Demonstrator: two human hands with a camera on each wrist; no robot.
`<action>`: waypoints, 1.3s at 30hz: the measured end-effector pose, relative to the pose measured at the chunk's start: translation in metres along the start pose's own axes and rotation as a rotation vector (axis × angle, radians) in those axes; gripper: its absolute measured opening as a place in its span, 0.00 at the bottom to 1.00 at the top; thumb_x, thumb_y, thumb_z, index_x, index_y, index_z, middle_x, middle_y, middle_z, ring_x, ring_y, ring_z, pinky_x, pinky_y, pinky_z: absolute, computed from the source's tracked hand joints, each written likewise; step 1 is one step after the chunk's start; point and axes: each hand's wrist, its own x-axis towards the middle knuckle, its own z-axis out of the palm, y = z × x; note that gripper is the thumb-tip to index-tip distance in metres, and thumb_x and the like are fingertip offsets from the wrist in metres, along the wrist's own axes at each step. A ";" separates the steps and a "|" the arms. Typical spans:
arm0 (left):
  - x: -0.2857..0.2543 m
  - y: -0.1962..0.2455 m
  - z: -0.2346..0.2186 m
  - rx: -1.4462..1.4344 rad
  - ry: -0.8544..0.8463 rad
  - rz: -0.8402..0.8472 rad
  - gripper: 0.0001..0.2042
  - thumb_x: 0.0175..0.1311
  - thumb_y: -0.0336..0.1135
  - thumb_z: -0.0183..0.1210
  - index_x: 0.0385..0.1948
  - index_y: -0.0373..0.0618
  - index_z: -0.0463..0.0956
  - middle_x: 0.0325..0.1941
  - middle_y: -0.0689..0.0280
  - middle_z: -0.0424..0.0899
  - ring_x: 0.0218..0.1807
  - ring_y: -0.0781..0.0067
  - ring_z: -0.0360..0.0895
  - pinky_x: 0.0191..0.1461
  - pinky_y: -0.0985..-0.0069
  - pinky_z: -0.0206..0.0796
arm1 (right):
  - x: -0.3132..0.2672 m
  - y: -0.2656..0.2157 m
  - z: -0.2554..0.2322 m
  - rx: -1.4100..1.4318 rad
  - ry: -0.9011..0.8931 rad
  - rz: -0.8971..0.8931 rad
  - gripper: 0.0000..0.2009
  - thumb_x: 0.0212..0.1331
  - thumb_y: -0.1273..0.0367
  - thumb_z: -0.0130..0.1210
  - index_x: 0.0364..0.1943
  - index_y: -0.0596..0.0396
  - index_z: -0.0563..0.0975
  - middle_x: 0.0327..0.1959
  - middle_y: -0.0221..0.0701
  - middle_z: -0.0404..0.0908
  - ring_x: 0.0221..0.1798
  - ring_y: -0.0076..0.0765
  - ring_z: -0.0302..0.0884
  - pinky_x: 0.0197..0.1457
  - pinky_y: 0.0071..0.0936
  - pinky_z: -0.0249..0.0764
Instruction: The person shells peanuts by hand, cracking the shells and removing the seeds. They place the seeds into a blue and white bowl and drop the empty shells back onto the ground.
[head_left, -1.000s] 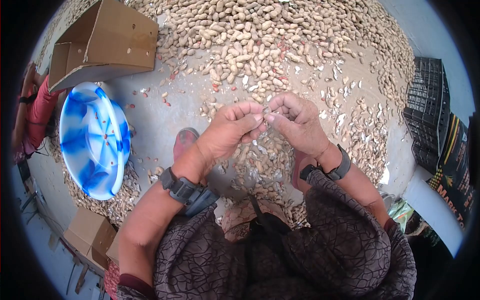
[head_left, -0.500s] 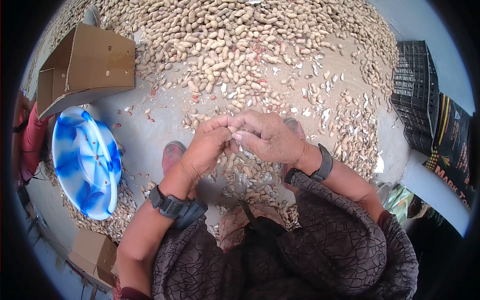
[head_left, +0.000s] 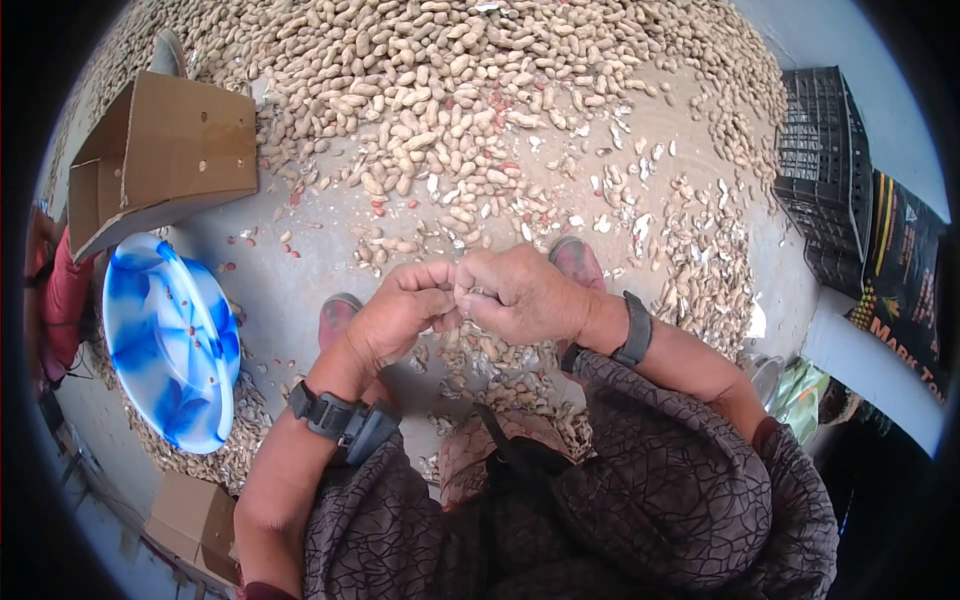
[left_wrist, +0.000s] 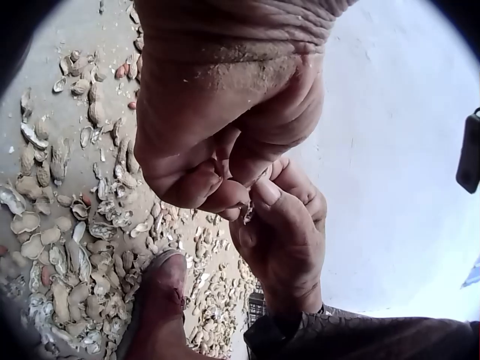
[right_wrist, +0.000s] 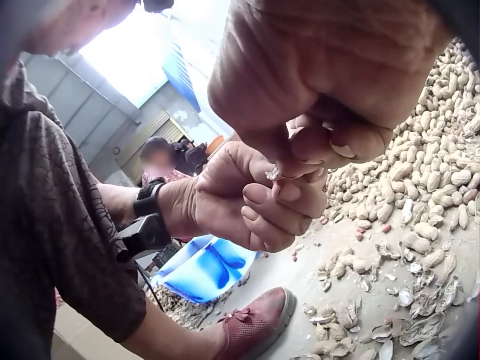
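Observation:
Both hands meet in front of the body, fingertips together over the floor. My left hand (head_left: 395, 312) pinches a peanut (right_wrist: 272, 174) between thumb and fingers; only a pale, broken bit of its shell shows. From the other side my right hand (head_left: 528, 296) grips the same peanut, its thumb and curled fingers covering most of it. In the left wrist view, a ragged shell edge pokes out where the fingertips touch. Below the hands, between the shoes, lies a heap of cracked peanut shells (head_left: 490, 365).
A large pile of unshelled peanuts (head_left: 430, 60) spreads ahead. Left stand a blue-and-white basin (head_left: 150, 345) with a few red kernels inside and an open cardboard box (head_left: 190, 135). At right are a black crate (head_left: 825, 165) and a printed black sack (head_left: 900, 290). Another person sits at far left.
In the head view the hands have shifted left and down, along with the scene's own shift from head movement. The fingers have stayed together at the peanut, the right hand turning further over it.

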 end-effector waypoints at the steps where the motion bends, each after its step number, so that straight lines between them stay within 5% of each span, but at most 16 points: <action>1: 0.000 0.001 0.000 0.010 -0.034 -0.012 0.07 0.59 0.28 0.49 0.36 0.43 0.74 0.30 0.73 0.76 0.26 0.88 0.69 0.31 0.89 0.61 | -0.001 0.001 0.001 0.022 -0.021 0.029 0.03 0.45 0.73 0.50 0.25 0.55 0.69 0.16 0.38 0.71 0.20 0.44 0.73 0.22 0.32 0.68; 4: -0.002 0.005 0.010 -0.015 0.137 -0.083 0.10 0.57 0.23 0.45 0.37 0.39 0.74 0.27 0.71 0.75 0.24 0.86 0.66 0.26 0.89 0.56 | 0.002 0.007 0.003 0.068 0.062 -0.008 0.02 0.45 0.74 0.49 0.23 0.56 0.69 0.15 0.39 0.70 0.20 0.43 0.73 0.23 0.32 0.67; 8: -0.002 0.006 0.006 0.023 0.163 -0.090 0.11 0.57 0.23 0.44 0.38 0.38 0.74 0.26 0.70 0.74 0.23 0.86 0.66 0.25 0.89 0.55 | 0.003 0.000 -0.010 0.061 0.024 0.038 0.02 0.44 0.74 0.49 0.22 0.57 0.69 0.15 0.39 0.70 0.21 0.43 0.73 0.24 0.32 0.67; 10: -0.003 0.006 -0.004 0.043 0.070 -0.041 0.08 0.59 0.29 0.46 0.34 0.38 0.74 0.24 0.70 0.75 0.22 0.86 0.67 0.24 0.90 0.55 | 0.003 0.005 -0.032 0.044 0.059 0.288 0.03 0.43 0.73 0.50 0.22 0.57 0.69 0.16 0.38 0.71 0.22 0.44 0.72 0.24 0.31 0.67; 12: -0.005 0.002 -0.013 -0.031 0.049 0.011 0.08 0.60 0.31 0.45 0.32 0.39 0.74 0.24 0.69 0.75 0.21 0.85 0.66 0.23 0.89 0.54 | -0.004 0.040 -0.053 -0.196 0.168 0.437 0.06 0.44 0.71 0.52 0.25 0.59 0.71 0.17 0.37 0.71 0.21 0.35 0.71 0.26 0.27 0.67; 14: -0.007 0.000 -0.014 -0.108 0.032 0.063 0.10 0.61 0.33 0.45 0.29 0.39 0.74 0.23 0.68 0.75 0.20 0.84 0.66 0.22 0.88 0.53 | -0.011 0.059 -0.074 -0.773 0.158 0.493 0.08 0.43 0.69 0.54 0.28 0.58 0.72 0.19 0.41 0.74 0.25 0.44 0.73 0.31 0.33 0.70; 17: -0.005 0.004 -0.012 -0.055 0.148 0.063 0.12 0.62 0.37 0.44 0.26 0.41 0.73 0.22 0.68 0.74 0.19 0.83 0.64 0.21 0.87 0.51 | -0.012 0.078 -0.082 -0.850 0.254 0.527 0.09 0.42 0.66 0.55 0.27 0.56 0.74 0.23 0.43 0.75 0.31 0.50 0.74 0.36 0.40 0.69; 27: -0.002 0.003 -0.007 -0.023 0.240 0.040 0.08 0.63 0.29 0.43 0.39 0.40 0.71 0.22 0.71 0.73 0.19 0.85 0.62 0.22 0.88 0.50 | 0.018 0.133 -0.055 -0.833 0.023 0.292 0.10 0.41 0.69 0.54 0.32 0.54 0.75 0.26 0.43 0.76 0.35 0.48 0.75 0.39 0.39 0.70; 30: -0.001 0.004 -0.006 -0.022 0.242 0.056 0.08 0.62 0.29 0.44 0.38 0.40 0.72 0.23 0.72 0.74 0.20 0.85 0.62 0.23 0.88 0.51 | 0.022 0.127 -0.061 -0.779 -0.015 0.320 0.10 0.43 0.69 0.53 0.32 0.54 0.75 0.27 0.44 0.76 0.32 0.51 0.74 0.38 0.39 0.70; 32: -0.003 0.007 -0.005 -0.025 0.241 0.066 0.08 0.62 0.29 0.44 0.37 0.40 0.72 0.23 0.72 0.74 0.20 0.86 0.63 0.23 0.89 0.52 | 0.023 0.120 -0.062 -0.377 0.052 0.610 0.08 0.48 0.69 0.51 0.32 0.57 0.74 0.26 0.40 0.77 0.26 0.42 0.75 0.32 0.33 0.72; 33: -0.004 0.009 -0.003 -0.025 0.244 0.069 0.09 0.62 0.30 0.44 0.38 0.40 0.72 0.23 0.72 0.74 0.21 0.86 0.64 0.25 0.89 0.54 | 0.023 0.111 -0.063 -0.376 0.050 0.607 0.08 0.48 0.69 0.51 0.32 0.57 0.74 0.26 0.40 0.77 0.26 0.42 0.75 0.32 0.33 0.72; 35: -0.005 0.011 -0.001 -0.025 0.253 0.073 0.09 0.62 0.30 0.45 0.38 0.40 0.72 0.24 0.72 0.75 0.22 0.86 0.66 0.26 0.89 0.56 | 0.023 0.084 -0.062 0.302 0.050 0.631 0.07 0.54 0.68 0.50 0.29 0.59 0.73 0.24 0.31 0.76 0.22 0.20 0.74 0.25 0.17 0.71; 39: -0.002 0.017 0.011 -0.032 0.269 0.141 0.11 0.62 0.31 0.46 0.44 0.39 0.71 0.28 0.71 0.76 0.27 0.86 0.69 0.31 0.88 0.60 | 0.023 0.035 -0.053 0.510 -0.016 0.506 0.08 0.53 0.68 0.52 0.32 0.59 0.73 0.26 0.29 0.77 0.23 0.19 0.74 0.26 0.15 0.71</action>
